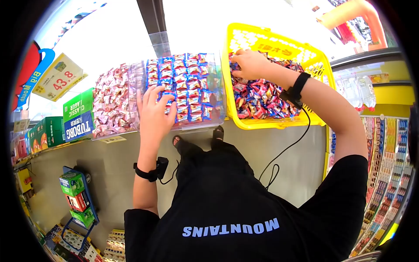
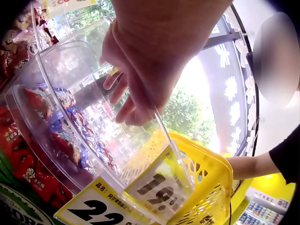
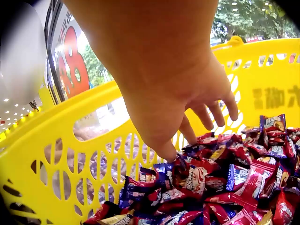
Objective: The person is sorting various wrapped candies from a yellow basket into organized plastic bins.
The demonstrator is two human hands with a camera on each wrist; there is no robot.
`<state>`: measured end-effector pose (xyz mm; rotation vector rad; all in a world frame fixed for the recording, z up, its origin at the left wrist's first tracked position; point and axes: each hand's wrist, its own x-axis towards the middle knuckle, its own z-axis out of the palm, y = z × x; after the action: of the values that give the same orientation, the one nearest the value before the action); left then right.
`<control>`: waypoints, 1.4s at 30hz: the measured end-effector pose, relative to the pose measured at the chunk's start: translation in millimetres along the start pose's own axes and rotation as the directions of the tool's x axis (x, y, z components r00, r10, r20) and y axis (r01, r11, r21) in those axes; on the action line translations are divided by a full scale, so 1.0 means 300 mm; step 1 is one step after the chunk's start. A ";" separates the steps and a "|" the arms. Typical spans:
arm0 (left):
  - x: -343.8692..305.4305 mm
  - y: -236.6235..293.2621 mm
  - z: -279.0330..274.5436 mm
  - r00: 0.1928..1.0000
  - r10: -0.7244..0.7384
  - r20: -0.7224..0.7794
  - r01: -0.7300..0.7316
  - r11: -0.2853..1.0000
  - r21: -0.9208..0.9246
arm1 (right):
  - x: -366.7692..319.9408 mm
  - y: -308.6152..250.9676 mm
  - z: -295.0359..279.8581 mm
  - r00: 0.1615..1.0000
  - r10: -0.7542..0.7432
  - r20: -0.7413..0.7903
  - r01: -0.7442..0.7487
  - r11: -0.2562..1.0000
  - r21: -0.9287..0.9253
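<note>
My left hand [image 1: 157,114] is spread over a clear plastic bin [image 1: 218,94], where blue-wrapped candies [image 1: 194,83] lie in neat rows. Nothing shows between its fingers in the left wrist view, which has the hand [image 2: 145,70] beside the bin's clear wall. Inside a yellow basket [image 1: 279,124], my right hand [image 1: 252,65] reaches down near the left wall. Red and blue wrapped candies [image 1: 257,98] heap up below it. In the right wrist view, the fingers of the right hand [image 3: 183,98] are bent loosely, thumb tip right at the candies [image 3: 197,176] and the other fingers above them.
Pink-wrapped candies [image 1: 115,98] fill the bin section at left, beside a green beer carton [image 1: 78,113]. Price cards [image 2: 96,204] stand on the bin front. A trolley [image 1: 78,198] with cartons is on the floor at lower left, and stocked shelves [image 1: 379,174] stand at right.
</note>
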<state>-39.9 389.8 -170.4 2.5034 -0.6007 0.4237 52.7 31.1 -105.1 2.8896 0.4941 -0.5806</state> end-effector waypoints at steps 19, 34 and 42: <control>0.005 0.011 -0.006 0.999 -0.014 -0.030 0.012 0.999 -0.047 | 0.060 0.092 0.056 0.983 0.014 -0.185 -0.005 0.999 0.050; 0.014 0.029 -0.059 0.987 0.159 -0.023 -0.160 0.975 -0.154 | -0.491 -0.366 -0.132 0.513 -0.088 -0.854 0.208 0.978 0.024; 0.012 0.088 -0.218 0.877 0.475 0.073 -0.404 0.812 -0.421 | -0.434 -0.705 0.060 0.347 -0.091 -0.933 0.234 0.972 -0.008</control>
<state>-61.3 405.0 -104.9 2.0094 -1.2252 0.2136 -140.5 187.2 -87.2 2.9987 0.8843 1.2385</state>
